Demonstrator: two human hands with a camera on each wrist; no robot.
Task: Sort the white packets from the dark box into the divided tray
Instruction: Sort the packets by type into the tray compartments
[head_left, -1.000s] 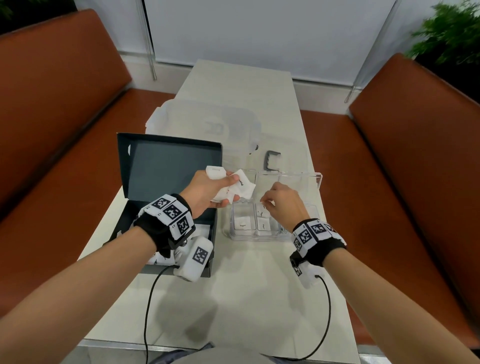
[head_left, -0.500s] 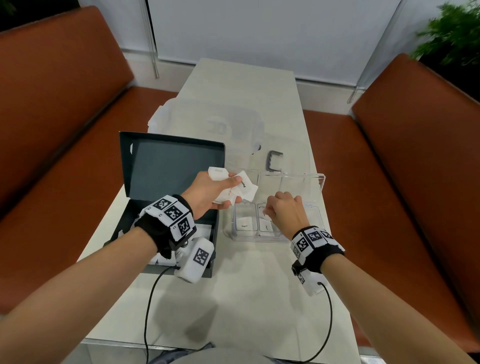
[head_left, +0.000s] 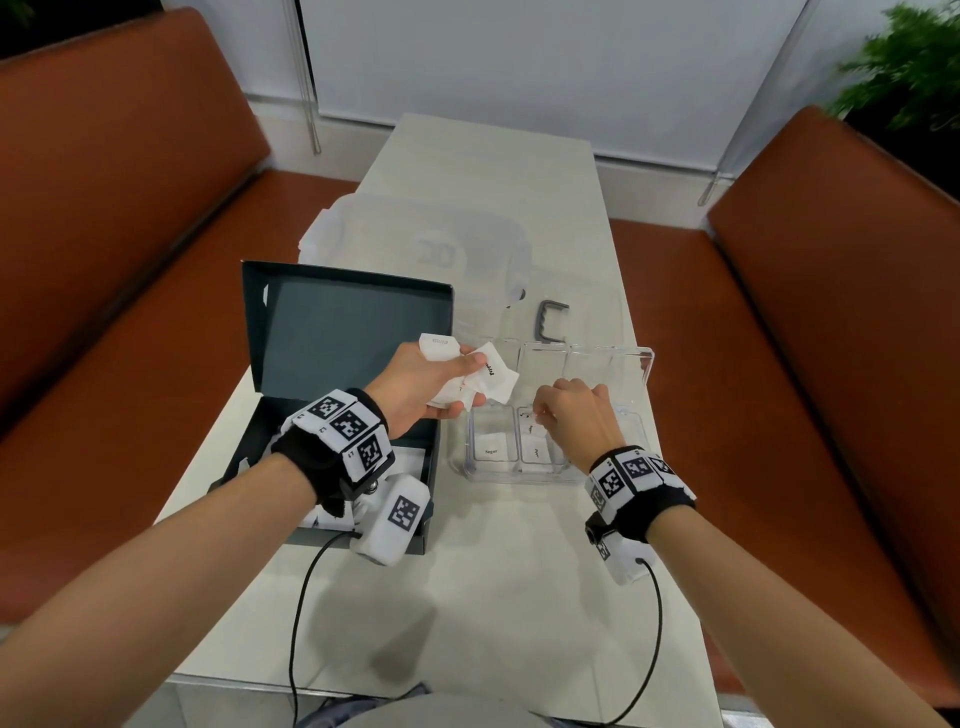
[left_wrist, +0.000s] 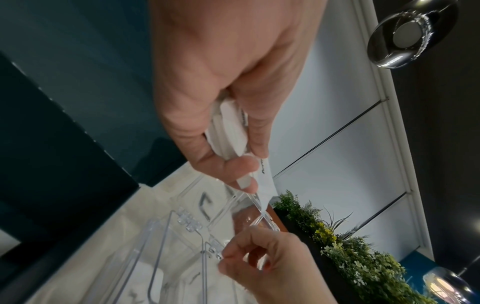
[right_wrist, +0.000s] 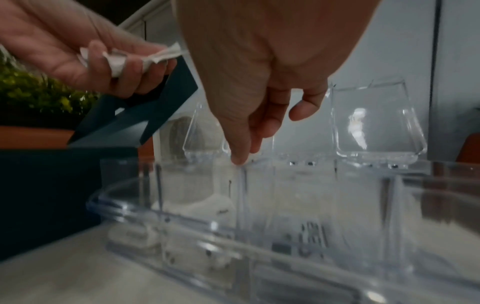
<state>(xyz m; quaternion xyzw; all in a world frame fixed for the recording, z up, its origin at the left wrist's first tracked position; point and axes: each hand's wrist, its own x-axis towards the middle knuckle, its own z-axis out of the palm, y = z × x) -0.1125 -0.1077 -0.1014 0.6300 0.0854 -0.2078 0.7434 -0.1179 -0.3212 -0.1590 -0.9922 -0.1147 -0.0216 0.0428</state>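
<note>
We hold a bunch of white packets (head_left: 467, 374) in our left hand (head_left: 415, 395), fingers and thumb curled round them, above the gap between the dark box (head_left: 332, 332) and the clear divided tray (head_left: 519, 467). Our right hand (head_left: 576, 415) hangs over the tray's middle compartments, fingers bent downward with the tips near a divider; whether they pinch a packet we cannot tell. More packets lie in the box, partly hidden by our left wrist, and two rest in the tray's near-left compartments. The tray's raised lid (head_left: 613, 364) stands behind our right hand. Beyond it on the table (head_left: 493, 597) lie a grey clip (head_left: 551, 319) and a frosted plastic container (head_left: 426, 249). Brown benches (head_left: 831, 338) flank the table.
</note>
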